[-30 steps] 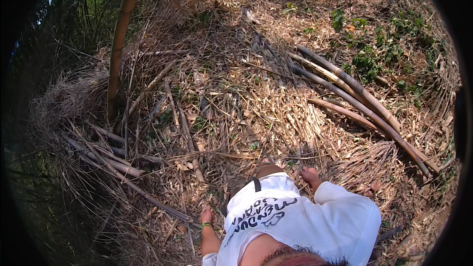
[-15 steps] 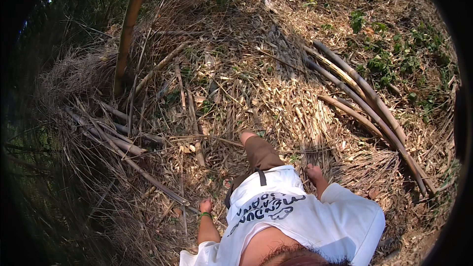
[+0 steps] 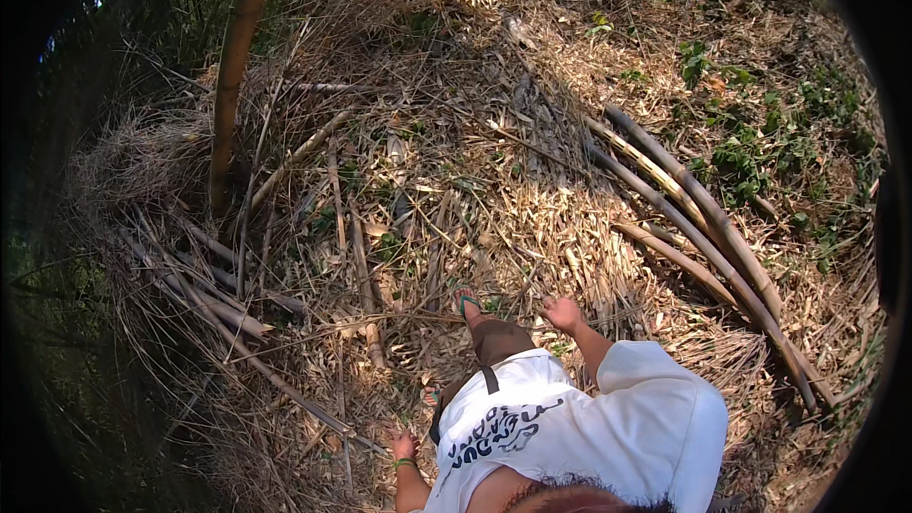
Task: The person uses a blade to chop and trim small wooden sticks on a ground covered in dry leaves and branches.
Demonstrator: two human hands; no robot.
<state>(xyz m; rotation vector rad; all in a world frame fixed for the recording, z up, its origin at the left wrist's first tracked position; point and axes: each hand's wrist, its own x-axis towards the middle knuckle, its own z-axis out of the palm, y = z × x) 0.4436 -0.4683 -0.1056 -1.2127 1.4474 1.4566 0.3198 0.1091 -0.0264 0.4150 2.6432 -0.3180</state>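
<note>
My right hand [image 3: 561, 313] reaches forward over the dry leaf litter [image 3: 570, 271], its fingers loosely bent and a little apart, with nothing visible in them. Lower down, my left hand [image 3: 405, 445] hangs beside my body with a green band on the wrist. Its fingers are apart and hold nothing that I can see. Closest to it is the near end of a long thin bamboo pole [image 3: 294, 396] lying on the ground at the left. One foot in a green-strapped sandal [image 3: 465, 301] stands ahead on the litter; the other sandal [image 3: 432, 395] is farther back.
Several long curved bamboo poles [image 3: 703, 195] lie at the right. Cut bamboo pieces [image 3: 223, 309] and tangled dry twigs [image 3: 142, 161] are heaped at the left, near a standing bamboo stem [image 3: 231, 85]. Green plants [image 3: 746, 147] grow at the upper right.
My right hand has swung forward and to the left. My left hand has dropped back lower in view. The ground has shifted slightly downward, and a sandalled foot now shows in front.
</note>
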